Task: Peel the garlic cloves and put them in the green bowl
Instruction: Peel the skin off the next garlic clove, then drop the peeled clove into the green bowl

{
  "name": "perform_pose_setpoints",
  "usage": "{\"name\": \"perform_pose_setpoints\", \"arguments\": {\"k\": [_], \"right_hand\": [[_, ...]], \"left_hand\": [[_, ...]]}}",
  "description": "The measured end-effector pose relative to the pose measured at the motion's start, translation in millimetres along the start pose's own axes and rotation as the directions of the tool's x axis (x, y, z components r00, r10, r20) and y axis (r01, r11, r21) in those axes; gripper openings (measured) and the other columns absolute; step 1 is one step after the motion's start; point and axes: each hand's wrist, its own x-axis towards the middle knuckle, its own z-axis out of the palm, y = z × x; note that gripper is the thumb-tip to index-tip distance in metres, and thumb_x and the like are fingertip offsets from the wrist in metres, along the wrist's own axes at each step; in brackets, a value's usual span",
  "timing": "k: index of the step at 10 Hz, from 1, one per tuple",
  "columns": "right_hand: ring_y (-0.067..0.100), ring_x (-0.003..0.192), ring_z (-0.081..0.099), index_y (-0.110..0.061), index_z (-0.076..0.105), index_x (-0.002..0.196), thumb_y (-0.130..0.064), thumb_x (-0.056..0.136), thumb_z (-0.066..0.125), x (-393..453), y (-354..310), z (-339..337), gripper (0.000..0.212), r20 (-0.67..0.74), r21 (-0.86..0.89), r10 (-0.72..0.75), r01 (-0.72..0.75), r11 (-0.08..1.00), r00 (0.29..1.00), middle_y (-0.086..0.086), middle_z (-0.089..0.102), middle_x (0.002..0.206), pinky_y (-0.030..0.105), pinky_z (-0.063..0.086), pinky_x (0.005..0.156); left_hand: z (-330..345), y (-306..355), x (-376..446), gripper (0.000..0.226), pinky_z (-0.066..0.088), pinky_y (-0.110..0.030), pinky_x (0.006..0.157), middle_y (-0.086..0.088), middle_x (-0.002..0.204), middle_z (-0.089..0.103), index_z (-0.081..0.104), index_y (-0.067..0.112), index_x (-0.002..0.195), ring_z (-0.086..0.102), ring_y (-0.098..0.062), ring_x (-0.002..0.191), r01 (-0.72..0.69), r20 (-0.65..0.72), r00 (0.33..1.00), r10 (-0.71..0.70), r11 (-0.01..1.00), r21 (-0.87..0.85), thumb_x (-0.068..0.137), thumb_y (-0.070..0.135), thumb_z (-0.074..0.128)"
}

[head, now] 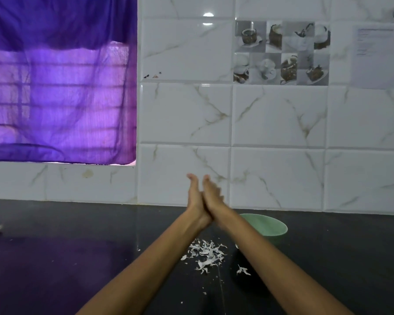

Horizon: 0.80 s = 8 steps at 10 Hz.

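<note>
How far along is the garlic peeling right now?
Peeling looks largely done: garlic skins lie scattered on the black counter. Left hand and right hand are pressed palm to palm, holding nothing visible. The green bowl's contents are hidden, so remaining cloves are unconfirmed.

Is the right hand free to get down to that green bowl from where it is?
Probably yes. The right hand is pressed flat against the left hand, holding nothing, and the green bowl sits just beside that forearm on the counter, with nothing visible between them.
</note>
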Motion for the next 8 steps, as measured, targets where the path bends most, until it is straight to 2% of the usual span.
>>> {"name": "perform_pose_setpoints", "arguments": {"k": [1, 2, 3, 4, 5, 6, 7, 8], "right_hand": [[0.023, 0.142, 0.021, -0.021, 0.037, 0.141, -0.077, 0.085, 0.014, -34, 1, 25, 0.083, 0.212, -0.032, -0.010, 0.017, 0.999, 0.977, 0.005, 0.030, 0.151, 0.045, 0.010, 0.115], [0.020, 0.144, 0.014, -0.015, 0.012, 0.149, -0.057, 0.096, 0.012, -40, 2, -6, 0.067, 0.415, 0.301, -0.020, -0.117, 0.946, 0.909, 0.010, 0.012, 0.156, 0.035, 0.011, 0.117], [0.020, 0.141, 0.025, -0.016, 0.019, 0.148, -0.050, 0.099, 0.018, -15, 6, -31, 0.060, 0.230, 0.313, -0.067, -0.009, 0.950, 0.971, 0.005, 0.025, 0.153, 0.033, 0.020, 0.112], [0.017, 0.098, 0.055, -0.009, 0.061, 0.112, -0.027, 0.098, 0.040, -11, 16, -29, 0.031, 0.202, 0.031, -0.187, 0.185, 0.982, 0.961, 0.005, 0.062, 0.103, 0.036, 0.041, 0.089], [0.015, 0.099, 0.059, -0.014, 0.068, 0.111, -0.018, 0.096, 0.046, -20, 37, -17, 0.027, 0.265, -0.259, -0.308, 0.376, 0.890, 0.914, 0.008, 0.068, 0.107, 0.019, 0.042, 0.086], [0.008, 0.095, 0.061, -0.008, 0.071, 0.106, -0.002, 0.089, 0.055, -26, 40, -15, 0.024, 0.187, -0.248, -0.408, 0.445, 0.861, 0.894, 0.008, 0.071, 0.106, -0.003, 0.036, 0.072], [0.013, 0.082, 0.067, -0.004, 0.074, 0.090, 0.005, 0.078, 0.063, -12, 41, -26, 0.019, 0.121, -0.224, -0.396, 0.414, 0.882, 0.910, 0.010, 0.073, 0.090, 0.016, 0.050, 0.074], [0.017, 0.065, 0.064, 0.003, 0.072, 0.080, 0.004, 0.075, 0.070, 6, 44, -58, 0.005, -0.042, -0.146, -0.365, 0.356, 0.923, 0.930, 0.015, 0.070, 0.076, 0.027, 0.055, 0.070]], "left_hand": [[8, 20, 7, 0.079, 0.003, -0.074, 0.103, -0.005, 0.126, 0.058, 0.034, 0.019, 0.144, 0.026, -0.034, 0.139, -0.247, -0.350, 0.888, 0.299, 0.951, 0.186, 0.081, 0.067, 0.042], [3, 48, 17, 0.096, 0.025, -0.055, 0.108, -0.018, 0.143, 0.041, 0.020, 0.003, 0.147, 0.028, -0.040, 0.137, 0.048, -0.352, 0.815, 0.459, 0.553, 0.831, 0.082, 0.073, 0.033], [6, 55, 8, 0.100, 0.017, -0.053, 0.114, -0.025, 0.152, 0.017, 0.004, 0.005, 0.149, 0.018, -0.042, 0.140, 0.113, -0.327, 0.843, 0.427, 0.452, 0.885, 0.082, 0.076, 0.024], [6, 52, 16, 0.099, 0.030, -0.051, 0.106, -0.022, 0.150, 0.025, 0.012, 0.007, 0.149, 0.026, -0.040, 0.138, 0.110, -0.308, 0.858, 0.412, 0.437, 0.893, 0.081, 0.078, 0.025], [3, 44, 19, 0.095, 0.032, -0.048, 0.106, -0.018, 0.143, 0.041, 0.028, 0.003, 0.144, 0.038, -0.037, 0.132, 0.177, -0.300, 0.824, 0.481, 0.285, 0.942, 0.083, 0.076, 0.023], [-9, 43, 23, 0.083, 0.032, -0.043, 0.105, -0.013, 0.135, 0.051, 0.043, -0.002, 0.133, 0.044, -0.034, 0.127, 0.180, -0.260, 0.729, 0.633, 0.190, 0.965, 0.091, 0.065, 0.019], [-25, 46, 24, 0.065, 0.050, -0.036, 0.076, -0.017, 0.089, 0.066, 0.056, 0.000, 0.106, 0.063, -0.028, 0.082, 0.260, -0.205, 0.707, 0.676, 0.021, 0.966, 0.096, 0.055, 0.022], [-46, 45, 24, 0.041, 0.051, -0.034, 0.052, -0.013, 0.089, 0.060, 0.053, 0.001, 0.114, 0.056, -0.022, 0.069, 0.502, -0.219, 0.745, 0.630, -0.313, 0.807, 0.097, 0.036, 0.041]]}}
